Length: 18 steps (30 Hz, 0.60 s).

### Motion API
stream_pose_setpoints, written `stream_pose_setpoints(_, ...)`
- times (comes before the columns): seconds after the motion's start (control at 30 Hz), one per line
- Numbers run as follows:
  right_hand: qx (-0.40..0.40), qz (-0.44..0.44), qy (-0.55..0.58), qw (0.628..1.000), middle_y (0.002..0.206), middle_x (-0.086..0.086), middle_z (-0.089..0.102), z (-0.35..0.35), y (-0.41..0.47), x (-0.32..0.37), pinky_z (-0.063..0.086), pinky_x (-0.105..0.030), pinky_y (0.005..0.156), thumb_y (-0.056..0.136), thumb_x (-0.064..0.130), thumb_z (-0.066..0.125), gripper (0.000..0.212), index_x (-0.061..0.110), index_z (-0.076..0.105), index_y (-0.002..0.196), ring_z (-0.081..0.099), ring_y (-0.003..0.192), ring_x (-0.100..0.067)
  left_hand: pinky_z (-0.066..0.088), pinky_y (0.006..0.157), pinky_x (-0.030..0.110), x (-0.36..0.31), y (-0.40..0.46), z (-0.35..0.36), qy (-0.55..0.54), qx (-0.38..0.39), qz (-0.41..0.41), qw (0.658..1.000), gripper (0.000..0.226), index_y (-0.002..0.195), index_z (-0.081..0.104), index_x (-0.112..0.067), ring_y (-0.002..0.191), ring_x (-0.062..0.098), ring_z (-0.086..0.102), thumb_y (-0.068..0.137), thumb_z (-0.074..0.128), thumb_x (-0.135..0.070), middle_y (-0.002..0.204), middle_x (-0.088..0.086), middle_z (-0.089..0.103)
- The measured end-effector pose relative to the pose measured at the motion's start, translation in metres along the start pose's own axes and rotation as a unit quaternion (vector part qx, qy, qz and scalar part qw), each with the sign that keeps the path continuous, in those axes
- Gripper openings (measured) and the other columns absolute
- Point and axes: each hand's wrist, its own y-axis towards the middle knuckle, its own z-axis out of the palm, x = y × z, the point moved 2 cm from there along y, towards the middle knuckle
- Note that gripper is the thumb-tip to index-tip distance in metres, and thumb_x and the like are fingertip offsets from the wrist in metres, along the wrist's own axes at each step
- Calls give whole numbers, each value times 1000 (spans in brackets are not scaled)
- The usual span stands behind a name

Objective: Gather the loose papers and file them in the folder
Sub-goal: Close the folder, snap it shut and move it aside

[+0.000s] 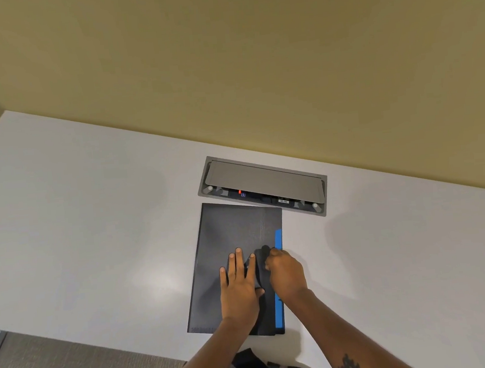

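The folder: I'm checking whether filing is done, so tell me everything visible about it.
The folder is dark grey, matte, rectangular and lies flat and closed on the white desk, just in front of the grey cable box. A blue strip runs along its right edge. The left hand presses flat on it; the right hand pinches a dark flap near that edge. No loose papers show.

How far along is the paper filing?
Nearly done, it seems. No loose papers show on the desk, and the dark folder lies closed with a blue edge showing on its right side. In hand: the left hand presses the cover flat while the right hand works a dark tab at that edge. Left: probably just fastening it.
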Motion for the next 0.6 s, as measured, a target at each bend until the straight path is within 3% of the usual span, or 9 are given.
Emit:
stream_pose_setpoints(0.43,-6,22,46,999,125,-11,71,-5,-7,3,54,-25,98,106,19,60,26,8,67,128,70,109,-24,-2,130,52,3,-3,-11,-58,7,11,998,86,164,-5,-28,159,27,-18,101,51,-45,172,4,-18)
stream_pose_setpoints(0.5,-12,25,58,998,121,-9,73,-9,-10,4,56,-27,97,104,19,64,23,9,73,122,71,105,-23,6,131,49,8,-4,-20,-174,-9,1,985,83,165,4,-25,162,25,3,101,56,-37,174,3,5)
stream_pose_setpoints(0.53,-26,25,66,997,116,-8,74,-11,-12,3,57,-27,94,102,20,67,20,9,76,117,71,102,-23,17,130,46,14,-5,-27,-254,-32,-16,967,79,164,12,-26,157,24,27,100,59,-32,169,3,28)
stream_pose_setpoints(0.57,-48,34,89,994,111,-6,74,-14,-15,1,58,-27,90,100,22,70,18,9,78,111,72,97,-22,33,125,41,22,-6,-34,-318,-63,-35,945,75,163,20,-28,141,19,51,100,61,-27,154,2,51)
stream_pose_setpoints(0.6,-75,53,119,989,106,-5,74,-16,-19,-2,58,-27,86,99,25,72,19,9,79,107,72,93,-22,46,116,35,31,-8,-40,-355,-99,-53,928,71,161,26,-28,122,12,63,99,61,-22,137,0,64)
